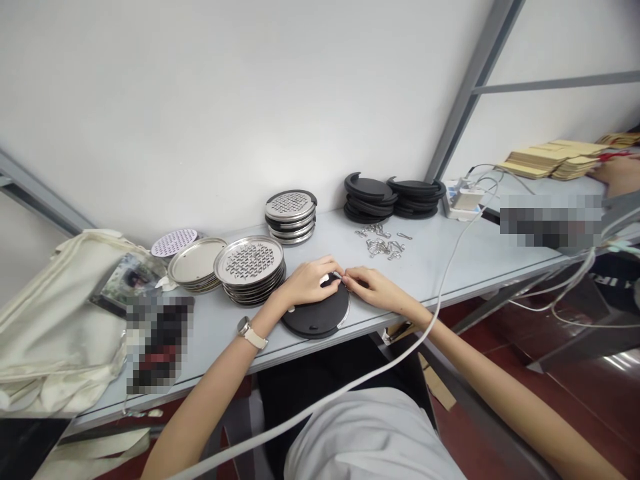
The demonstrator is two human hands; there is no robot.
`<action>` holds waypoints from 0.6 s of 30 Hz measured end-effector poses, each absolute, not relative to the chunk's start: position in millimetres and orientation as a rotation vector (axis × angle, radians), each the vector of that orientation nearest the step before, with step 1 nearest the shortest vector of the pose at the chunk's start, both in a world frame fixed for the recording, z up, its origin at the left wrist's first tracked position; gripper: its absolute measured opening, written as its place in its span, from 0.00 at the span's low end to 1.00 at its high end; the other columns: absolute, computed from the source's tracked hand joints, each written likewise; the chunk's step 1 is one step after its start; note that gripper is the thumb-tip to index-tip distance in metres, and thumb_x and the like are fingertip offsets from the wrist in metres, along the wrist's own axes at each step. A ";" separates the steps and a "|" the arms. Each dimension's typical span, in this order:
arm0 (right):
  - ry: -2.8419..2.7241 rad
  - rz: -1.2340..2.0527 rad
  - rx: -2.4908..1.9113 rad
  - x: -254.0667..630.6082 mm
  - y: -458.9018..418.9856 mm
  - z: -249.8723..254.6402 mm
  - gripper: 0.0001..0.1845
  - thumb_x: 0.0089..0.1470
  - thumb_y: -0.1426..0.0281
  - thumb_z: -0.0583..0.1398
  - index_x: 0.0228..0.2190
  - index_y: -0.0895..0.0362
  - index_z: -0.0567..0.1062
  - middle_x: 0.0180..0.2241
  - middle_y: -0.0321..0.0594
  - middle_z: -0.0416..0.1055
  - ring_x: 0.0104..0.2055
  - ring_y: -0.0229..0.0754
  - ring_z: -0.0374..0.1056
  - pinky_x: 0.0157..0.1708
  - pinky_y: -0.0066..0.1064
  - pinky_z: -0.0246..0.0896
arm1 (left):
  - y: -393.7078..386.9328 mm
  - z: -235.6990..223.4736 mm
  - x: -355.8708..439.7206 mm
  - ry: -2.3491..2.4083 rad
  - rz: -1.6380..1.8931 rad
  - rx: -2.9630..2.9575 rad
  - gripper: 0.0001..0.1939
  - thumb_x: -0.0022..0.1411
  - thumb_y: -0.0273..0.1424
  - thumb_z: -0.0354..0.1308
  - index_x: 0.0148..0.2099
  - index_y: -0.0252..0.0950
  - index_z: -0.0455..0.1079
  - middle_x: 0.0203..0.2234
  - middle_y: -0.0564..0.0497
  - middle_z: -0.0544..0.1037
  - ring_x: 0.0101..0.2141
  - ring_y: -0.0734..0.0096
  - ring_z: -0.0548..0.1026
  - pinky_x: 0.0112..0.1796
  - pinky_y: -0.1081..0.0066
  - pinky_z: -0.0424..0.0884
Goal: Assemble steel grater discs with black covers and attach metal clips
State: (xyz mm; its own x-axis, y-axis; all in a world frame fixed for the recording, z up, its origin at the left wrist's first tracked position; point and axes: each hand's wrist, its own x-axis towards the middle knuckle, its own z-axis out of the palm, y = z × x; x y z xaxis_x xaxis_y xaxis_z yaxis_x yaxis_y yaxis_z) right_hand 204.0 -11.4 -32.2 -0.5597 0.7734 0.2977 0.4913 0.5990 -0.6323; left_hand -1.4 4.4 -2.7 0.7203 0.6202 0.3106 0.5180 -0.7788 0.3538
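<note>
A black round disc (317, 319) lies flat at the table's front edge, with a thin silvery rim on its right side. My left hand (311, 283) rests over its far part, thumb and forefinger pinching a small metal clip (338, 275). From the right, my right hand (374, 288) meets it, fingertips closed on the clip's other end. Fingers hide how the clip sits against the disc. Left of my hands rises a stack of metal grater discs (249, 260). Loose metal clips (385, 248) lie scattered beyond my right hand.
Behind stand a shorter grater stack (291, 207) and black ring-shaped holders (370, 190). Plain metal discs (199, 260) and a cream bag (55, 307) are at left. A white cable (380, 370) crosses before me. Another person's hand (620, 172) is near yellowish cardboard pieces (540, 157).
</note>
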 end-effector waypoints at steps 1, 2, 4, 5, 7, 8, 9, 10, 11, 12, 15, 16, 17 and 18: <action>-2.267 0.660 -0.998 204.1 -11.4 -32.1 0.19 0.64 0.62 0.47 0.26 0.57 0.67 0.23 0.35 0.64 0.26 0.37 0.61 0.30 0.28 0.53 | 4.4 -2.9 -1.4 0.906 0.615 2.682 0.10 0.62 0.30 0.52 0.45 0.39 0.69 0.40 0.51 0.73 0.38 0.70 0.73 0.39 0.73 0.68; -2.267 0.659 -0.998 204.1 -11.4 -31.9 0.19 0.64 0.62 0.47 0.26 0.57 0.67 0.23 0.35 0.64 0.26 0.37 0.60 0.30 0.29 0.53 | 4.4 -3.0 -1.3 0.910 0.616 2.680 0.10 0.62 0.30 0.52 0.45 0.39 0.70 0.39 0.51 0.73 0.37 0.71 0.73 0.39 0.73 0.68; -2.262 0.660 -1.006 204.1 -11.1 -32.1 0.20 0.64 0.61 0.47 0.25 0.57 0.67 0.22 0.35 0.63 0.26 0.37 0.60 0.30 0.29 0.53 | 4.2 -3.1 -1.2 0.918 0.615 2.674 0.10 0.62 0.30 0.52 0.45 0.39 0.70 0.39 0.51 0.73 0.37 0.71 0.73 0.38 0.72 0.68; -2.257 0.663 -1.011 204.1 -10.8 -32.4 0.21 0.64 0.61 0.47 0.25 0.57 0.67 0.22 0.35 0.63 0.26 0.37 0.60 0.30 0.28 0.53 | 4.1 -3.1 -1.2 0.922 0.615 2.672 0.10 0.62 0.30 0.52 0.45 0.39 0.70 0.39 0.51 0.73 0.37 0.71 0.73 0.38 0.72 0.68; -2.245 0.672 -1.022 204.2 -10.2 -33.3 0.21 0.64 0.60 0.46 0.25 0.57 0.67 0.22 0.35 0.63 0.25 0.37 0.60 0.30 0.29 0.53 | 4.1 -3.1 -1.1 0.930 0.613 2.671 0.10 0.62 0.30 0.52 0.45 0.39 0.70 0.39 0.51 0.73 0.36 0.71 0.73 0.38 0.72 0.68; -2.239 0.680 -1.026 204.3 -9.8 -33.8 0.22 0.64 0.60 0.46 0.24 0.57 0.67 0.22 0.35 0.64 0.26 0.37 0.60 0.30 0.29 0.53 | 4.0 -3.0 -1.1 0.935 0.610 2.672 0.10 0.62 0.30 0.52 0.45 0.39 0.70 0.39 0.51 0.73 0.36 0.71 0.73 0.38 0.72 0.68; -2.235 0.689 -1.029 204.4 -9.6 -34.2 0.22 0.64 0.60 0.46 0.24 0.57 0.67 0.22 0.35 0.64 0.26 0.37 0.60 0.30 0.29 0.54 | 4.1 -2.9 -1.1 0.939 0.605 2.674 0.10 0.62 0.31 0.52 0.45 0.39 0.70 0.39 0.51 0.73 0.36 0.71 0.73 0.38 0.72 0.68; -2.233 0.700 -1.031 204.5 -9.4 -34.5 0.22 0.64 0.60 0.46 0.24 0.57 0.67 0.22 0.35 0.64 0.26 0.37 0.60 0.30 0.29 0.54 | 4.1 -2.9 -1.2 0.942 0.599 2.676 0.10 0.62 0.31 0.52 0.45 0.39 0.70 0.39 0.51 0.73 0.36 0.71 0.73 0.38 0.72 0.68; -2.233 0.711 -1.031 204.6 -9.3 -34.6 0.22 0.64 0.60 0.46 0.24 0.57 0.67 0.22 0.35 0.64 0.26 0.37 0.60 0.30 0.29 0.54 | 4.2 -2.9 -1.3 0.944 0.593 2.678 0.10 0.62 0.31 0.52 0.45 0.39 0.70 0.39 0.51 0.73 0.36 0.70 0.73 0.39 0.72 0.68; -2.233 0.720 -1.029 204.7 -9.4 -34.6 0.22 0.64 0.60 0.46 0.24 0.57 0.67 0.22 0.35 0.64 0.26 0.37 0.60 0.30 0.29 0.54 | 4.3 -3.0 -1.4 0.944 0.588 2.680 0.10 0.62 0.31 0.52 0.45 0.39 0.70 0.40 0.51 0.73 0.36 0.70 0.73 0.38 0.72 0.68; -2.237 0.726 -1.024 204.5 -9.7 -33.7 0.23 0.64 0.60 0.46 0.23 0.57 0.67 0.22 0.36 0.64 0.25 0.37 0.61 0.31 0.29 0.54 | 4.6 -3.6 -1.6 0.936 0.579 2.690 0.10 0.62 0.31 0.51 0.45 0.39 0.70 0.40 0.51 0.73 0.36 0.70 0.73 0.38 0.72 0.68; -2.240 0.722 -1.021 204.4 -9.8 -33.4 0.23 0.64 0.60 0.46 0.23 0.57 0.66 0.22 0.36 0.64 0.25 0.37 0.61 0.31 0.29 0.54 | 4.7 -3.9 -1.7 0.936 0.577 2.692 0.11 0.62 0.31 0.51 0.46 0.39 0.70 0.40 0.51 0.73 0.36 0.70 0.73 0.38 0.72 0.68; -2.243 0.718 -1.020 204.2 -9.9 -33.1 0.23 0.64 0.60 0.46 0.23 0.57 0.66 0.22 0.36 0.64 0.25 0.37 0.61 0.31 0.29 0.54 | 4.9 -4.1 -1.7 0.937 0.575 2.694 0.11 0.63 0.31 0.51 0.46 0.39 0.70 0.40 0.51 0.73 0.36 0.70 0.73 0.38 0.72 0.68; -2.247 0.712 -1.018 204.1 -9.9 -32.8 0.22 0.64 0.61 0.46 0.23 0.57 0.66 0.22 0.36 0.64 0.26 0.37 0.61 0.31 0.29 0.54 | 5.0 -4.3 -1.7 0.938 0.572 2.695 0.11 0.63 0.31 0.51 0.46 0.39 0.70 0.39 0.51 0.73 0.36 0.70 0.73 0.38 0.72 0.68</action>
State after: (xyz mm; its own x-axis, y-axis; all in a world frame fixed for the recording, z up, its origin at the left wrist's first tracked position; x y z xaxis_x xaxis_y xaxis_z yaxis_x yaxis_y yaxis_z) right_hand 204.1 -9.9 -32.8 -0.5505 0.7890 0.2727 0.4877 0.5691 -0.6620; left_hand -1.7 5.0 -4.3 0.7187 0.6340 0.2855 0.5439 -0.7684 0.3371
